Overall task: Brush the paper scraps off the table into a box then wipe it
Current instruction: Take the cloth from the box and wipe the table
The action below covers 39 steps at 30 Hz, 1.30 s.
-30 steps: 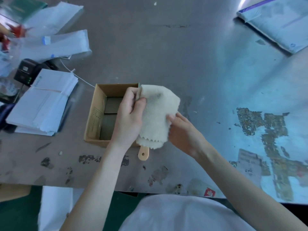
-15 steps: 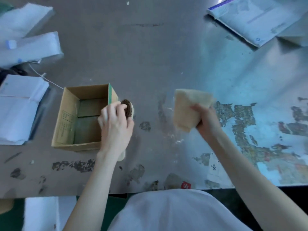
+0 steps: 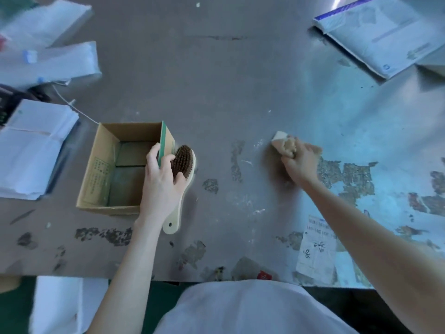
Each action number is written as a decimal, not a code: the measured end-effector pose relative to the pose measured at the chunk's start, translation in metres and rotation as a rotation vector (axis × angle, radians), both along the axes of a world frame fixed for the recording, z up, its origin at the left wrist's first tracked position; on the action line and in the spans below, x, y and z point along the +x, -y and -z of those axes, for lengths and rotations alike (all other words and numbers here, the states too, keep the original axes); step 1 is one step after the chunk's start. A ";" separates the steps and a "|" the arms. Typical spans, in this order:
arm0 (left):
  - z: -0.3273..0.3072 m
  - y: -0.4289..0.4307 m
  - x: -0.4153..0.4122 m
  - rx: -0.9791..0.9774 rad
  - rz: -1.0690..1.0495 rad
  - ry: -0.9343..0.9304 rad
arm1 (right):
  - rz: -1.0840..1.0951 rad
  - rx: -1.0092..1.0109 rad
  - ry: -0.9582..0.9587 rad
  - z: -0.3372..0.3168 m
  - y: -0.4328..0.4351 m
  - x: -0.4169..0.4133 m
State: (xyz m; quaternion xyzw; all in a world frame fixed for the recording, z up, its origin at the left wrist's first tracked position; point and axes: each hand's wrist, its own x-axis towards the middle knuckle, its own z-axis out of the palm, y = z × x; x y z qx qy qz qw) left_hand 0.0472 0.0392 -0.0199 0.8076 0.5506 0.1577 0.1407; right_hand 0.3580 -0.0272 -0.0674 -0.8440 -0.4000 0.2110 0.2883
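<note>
Wiping is judged to be the step in hand. A cream cloth (image 3: 280,137) is bunched inside the right grip (image 3: 301,162), whose fingers are curled tightly round it. The cloth is pressed against the grey tabletop (image 3: 216,80), well to the right of the cardboard box (image 3: 101,169).

The left grip (image 3: 161,182) is closed over the top edge of the box's right wall, with the thumb inside and the fingers outside. Its lower fingers touch the bristles of the wooden brush (image 3: 186,160), which lies just beside the box with its handle pointed toward the person. Whether the brush is held or merely touched cannot be told.

Small white flecks (image 3: 246,162) are seen on the tabletop between the brush and the cloth. The next move is judged to call for flat, overlapping strokes of the cloth across this zone, with the box steadied so that it is not knocked.

The box floor is shadowed and partly covered by the left grip, so no scraps can be confirmed inside. Most of the cloth is concealed by the right fingers. Whether the dark patches round the printed label (image 3: 315,247) are residue or worn coating cannot be determined. The paper stacks (image 3: 33,150) at the left are blurred and cut off by the frame edge.
</note>
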 end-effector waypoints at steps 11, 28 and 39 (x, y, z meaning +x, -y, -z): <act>-0.006 0.002 0.011 -0.068 -0.267 0.273 | -0.744 0.044 -0.200 0.021 0.054 -0.106; -0.001 -0.011 0.002 -0.182 -0.388 0.277 | 0.157 0.171 -0.141 0.015 -0.041 -0.010; -0.001 -0.011 0.004 -0.182 -0.376 0.282 | -0.551 0.048 -0.209 0.017 0.000 -0.109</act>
